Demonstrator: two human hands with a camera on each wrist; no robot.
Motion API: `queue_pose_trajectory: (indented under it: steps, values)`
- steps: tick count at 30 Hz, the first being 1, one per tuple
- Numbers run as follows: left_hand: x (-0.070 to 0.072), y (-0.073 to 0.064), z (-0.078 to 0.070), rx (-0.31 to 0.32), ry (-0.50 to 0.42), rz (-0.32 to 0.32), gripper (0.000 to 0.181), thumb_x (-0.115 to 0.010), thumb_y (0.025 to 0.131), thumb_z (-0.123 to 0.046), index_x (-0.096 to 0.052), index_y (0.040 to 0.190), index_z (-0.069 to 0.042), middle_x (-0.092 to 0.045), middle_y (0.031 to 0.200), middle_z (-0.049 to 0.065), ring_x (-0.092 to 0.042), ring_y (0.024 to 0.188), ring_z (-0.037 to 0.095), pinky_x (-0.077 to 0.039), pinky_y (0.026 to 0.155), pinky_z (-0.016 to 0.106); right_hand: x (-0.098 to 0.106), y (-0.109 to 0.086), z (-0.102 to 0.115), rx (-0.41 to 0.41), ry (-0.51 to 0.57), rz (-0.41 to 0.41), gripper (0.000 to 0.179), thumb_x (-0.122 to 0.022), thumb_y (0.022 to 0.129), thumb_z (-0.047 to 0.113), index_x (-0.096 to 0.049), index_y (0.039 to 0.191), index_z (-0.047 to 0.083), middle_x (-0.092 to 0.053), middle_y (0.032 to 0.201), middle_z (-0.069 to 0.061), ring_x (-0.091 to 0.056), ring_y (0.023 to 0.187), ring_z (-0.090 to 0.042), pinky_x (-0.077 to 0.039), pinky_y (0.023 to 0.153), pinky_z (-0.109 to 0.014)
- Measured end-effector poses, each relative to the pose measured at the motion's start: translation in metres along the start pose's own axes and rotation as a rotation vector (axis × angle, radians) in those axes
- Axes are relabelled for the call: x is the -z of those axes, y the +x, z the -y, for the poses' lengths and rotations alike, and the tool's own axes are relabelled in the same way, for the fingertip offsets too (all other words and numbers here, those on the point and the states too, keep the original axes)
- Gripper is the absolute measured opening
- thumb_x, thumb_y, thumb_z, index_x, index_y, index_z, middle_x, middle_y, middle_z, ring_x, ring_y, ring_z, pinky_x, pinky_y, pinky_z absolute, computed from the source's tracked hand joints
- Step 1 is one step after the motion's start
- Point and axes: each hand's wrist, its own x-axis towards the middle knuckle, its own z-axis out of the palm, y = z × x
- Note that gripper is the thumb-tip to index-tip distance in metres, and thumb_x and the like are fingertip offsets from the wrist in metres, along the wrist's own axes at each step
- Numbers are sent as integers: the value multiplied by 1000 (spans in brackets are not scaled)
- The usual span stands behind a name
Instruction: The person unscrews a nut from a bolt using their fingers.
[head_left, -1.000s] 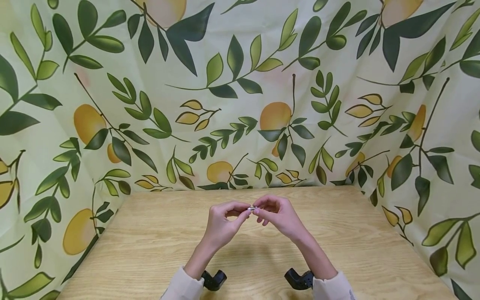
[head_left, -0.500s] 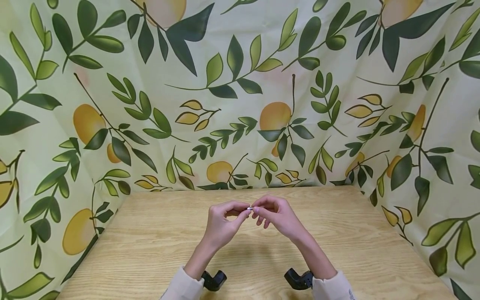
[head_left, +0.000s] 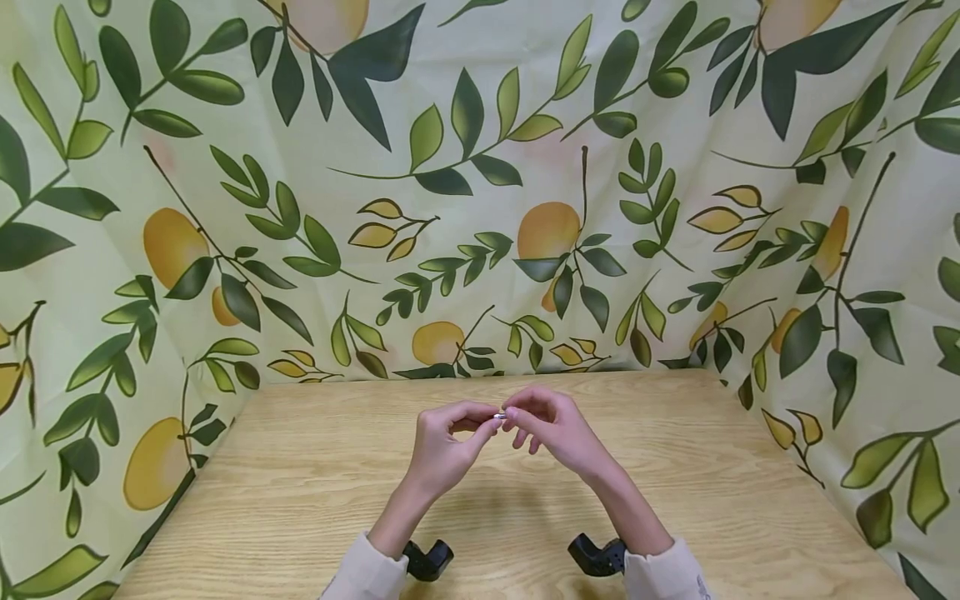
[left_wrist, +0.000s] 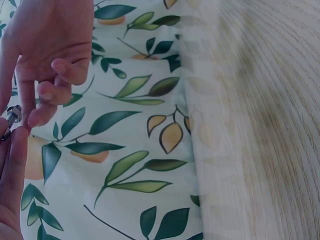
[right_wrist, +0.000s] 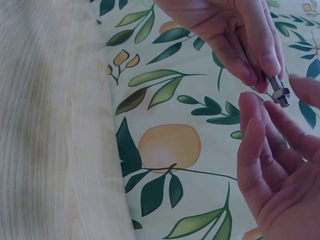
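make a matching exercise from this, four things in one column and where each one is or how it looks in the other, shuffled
Column one
1. bolt
2. nut
3. table
4. cloth

Column two
A. hangs behind, printed with leaves and fruit
B. around the threaded shaft, near its free end
C. pale brown, wood-grained, below both hands
D. pinched by the left hand

Right pairs
1-D, 2-B, 3-C, 4-A
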Motion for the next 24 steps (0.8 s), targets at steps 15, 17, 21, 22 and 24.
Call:
queue_pose_trajectory:
  steps: [15,17,21,22,24]
  values:
    - [1,0,-1,-3,-5,-8,9,-78,91,-5,-79,100,-3,-81,90,11,-78,75,19,-65,72,27,1,0,-2,13,37,39,25,-61,104,17,-66,114,-5,-73,94,-17,-72,72,-15,-61,60,-32]
    - [1,1,-1,-6,-5,-7,9,-79,91,-5,-79,100,-3,-81,90,11,-78,75,19,-65,72,27,1,0,-2,9,32,38,25,-61,104,19,-67,115,-4,-73,95,-17,-72,72,-15,-62,61,-33]
    - [0,1,-1,-13,0,-11,9,-79,90,-4,-79,99,-4,-81,90,10,-78,74,19,-65,72,26,0,1,-3,0,22,51,29,-57,107,22,-68,112,-4,-73,94,-22,-73,72,-15,-62,61,-33]
    - [0,1,-1,-16,1,-12,9,-79,90,-4,-79,99,-4,-81,90,10,-78,74,19,-65,72,26,0,1,-2,1,22,56,30,-56,107,22,-68,111,-5,-73,94,-24,-72,72,-15,-62,61,-33]
    - [0,1,0,-25,4,-16,10,-79,89,-2,-79,98,-3,-80,89,11,-78,74,20,-65,72,25,-1,1,-2,3,32,59,30,-57,107,21,-68,110,-6,-72,95,-27,-72,73,-14,-62,61,-32]
